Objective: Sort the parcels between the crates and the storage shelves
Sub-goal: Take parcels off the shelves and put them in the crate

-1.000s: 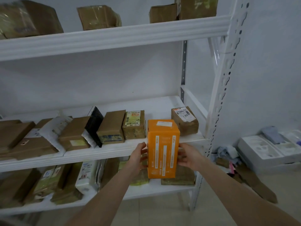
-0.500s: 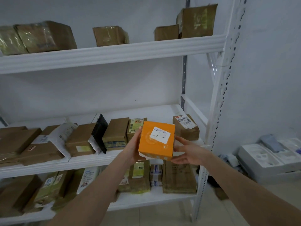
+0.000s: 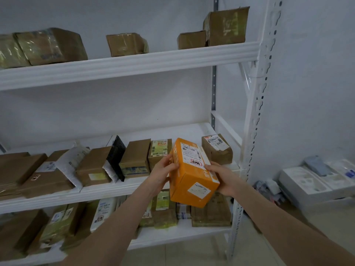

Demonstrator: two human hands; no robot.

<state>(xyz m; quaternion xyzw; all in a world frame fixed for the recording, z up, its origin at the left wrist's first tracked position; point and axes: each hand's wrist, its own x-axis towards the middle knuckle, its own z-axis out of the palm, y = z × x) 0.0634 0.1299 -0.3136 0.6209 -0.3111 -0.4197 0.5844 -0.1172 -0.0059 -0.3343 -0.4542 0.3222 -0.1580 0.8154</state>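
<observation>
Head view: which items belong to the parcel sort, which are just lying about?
Job: orange box, held by left hand and right hand; brown parcels; white shelves.
Lying about: white foam trays and crumpled litter on the floor.

The orange parcel (image 3: 192,173), labelled and tilted, is held before the brown-parcel-lined middle shelf (image 3: 115,191).
</observation>
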